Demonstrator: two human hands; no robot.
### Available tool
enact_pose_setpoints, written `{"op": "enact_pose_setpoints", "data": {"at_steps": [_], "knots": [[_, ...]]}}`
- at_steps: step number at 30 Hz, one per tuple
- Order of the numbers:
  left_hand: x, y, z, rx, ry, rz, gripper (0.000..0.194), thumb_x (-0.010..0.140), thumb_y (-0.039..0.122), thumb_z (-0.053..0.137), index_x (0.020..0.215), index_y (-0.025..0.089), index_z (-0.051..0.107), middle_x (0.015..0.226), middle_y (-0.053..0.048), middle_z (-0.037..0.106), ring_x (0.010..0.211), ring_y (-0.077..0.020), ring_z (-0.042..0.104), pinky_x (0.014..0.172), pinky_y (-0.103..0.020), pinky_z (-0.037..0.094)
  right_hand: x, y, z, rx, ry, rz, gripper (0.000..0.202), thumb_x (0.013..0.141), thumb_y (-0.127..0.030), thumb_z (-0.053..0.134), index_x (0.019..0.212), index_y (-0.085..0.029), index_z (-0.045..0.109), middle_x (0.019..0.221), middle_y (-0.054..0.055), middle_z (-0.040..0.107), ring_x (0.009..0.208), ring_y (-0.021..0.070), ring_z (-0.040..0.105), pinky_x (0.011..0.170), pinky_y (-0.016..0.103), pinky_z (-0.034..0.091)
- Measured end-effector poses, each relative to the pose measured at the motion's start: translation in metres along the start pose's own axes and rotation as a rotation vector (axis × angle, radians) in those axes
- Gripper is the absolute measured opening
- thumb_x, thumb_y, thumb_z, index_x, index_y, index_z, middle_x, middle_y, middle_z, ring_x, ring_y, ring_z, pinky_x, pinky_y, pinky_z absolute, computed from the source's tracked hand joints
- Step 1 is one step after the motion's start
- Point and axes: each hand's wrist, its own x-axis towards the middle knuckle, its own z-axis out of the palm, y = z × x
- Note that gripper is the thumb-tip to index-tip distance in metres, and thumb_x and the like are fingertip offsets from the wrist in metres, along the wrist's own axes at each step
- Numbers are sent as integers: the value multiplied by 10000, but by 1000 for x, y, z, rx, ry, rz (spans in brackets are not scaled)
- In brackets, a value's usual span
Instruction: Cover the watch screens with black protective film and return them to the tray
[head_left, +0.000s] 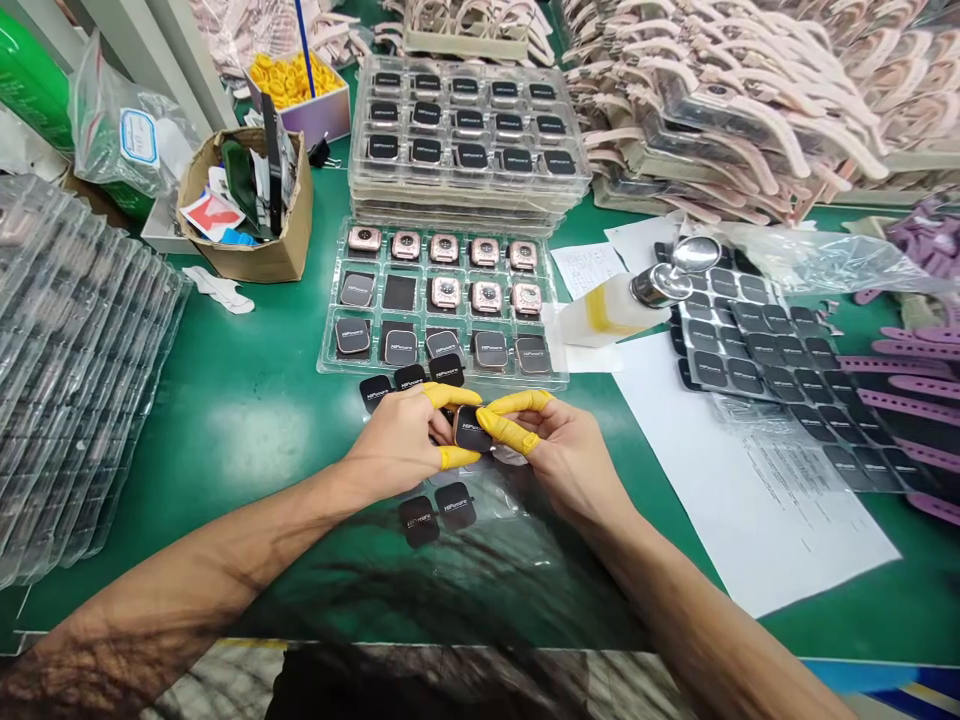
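One black-faced watch [472, 428] is held above the green worktop [255, 420], its left side gripped by the left hand [397, 440], its right edge pinched by the right hand [566, 450]; the fingers [454, 394] of both wear yellow covers [517, 435]. Just beyond, a clear tray [327, 350] holds more watches [445, 248], with a white bottle [600, 312] beside its right end. Loose black squares [456, 505] lie close by.

The right hand [564, 452] partly hides the watch [469, 431]
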Motion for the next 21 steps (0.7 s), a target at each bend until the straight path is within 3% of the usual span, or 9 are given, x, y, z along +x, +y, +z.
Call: {"op": "enact_pose_setpoints", "data": {"at_steps": [3, 8, 13, 21], "knots": [[0, 0, 0, 2, 3, 5, 299, 716, 265, 895, 989, 212, 786, 695, 1, 709, 768, -212, 688, 766, -330, 569, 0, 0, 1, 6, 3, -2, 423, 497, -427, 1034, 799, -243, 803, 790, 19, 793, 721, 170, 687, 641, 271, 553], [1, 0, 0, 17, 12, 14, 203, 720, 265, 902, 860, 206, 767, 693, -9, 715, 804, -220, 697, 784, -333, 567, -1, -2, 2, -12, -3, -23, 387, 531, -414, 1021, 806, -241, 809, 790, 13, 780, 729, 162, 674, 649, 266, 542], [0, 0, 0, 30, 15, 24, 220, 721, 270, 904, 886, 214, 770, 682, -4, 710, 836, -230, 706, 817, -336, 570, -1, -3, 1, -29, 3, -24, 395, 537, -428, 1021, 808, -242, 801, 819, 15, 789, 770, 172, 691, 693, 275, 558], [0, 4, -1, -5, 20, -42, 482, 694, 228, 892, 1160, 202, 774, 742, 20, 696, 707, -171, 683, 749, -301, 574, 2, 5, 0, -86, -19, -60, 465, 604, -481, 987, 907, -234, 736, 852, 9, 735, 780, 173, 697, 716, 295, 604]]}}
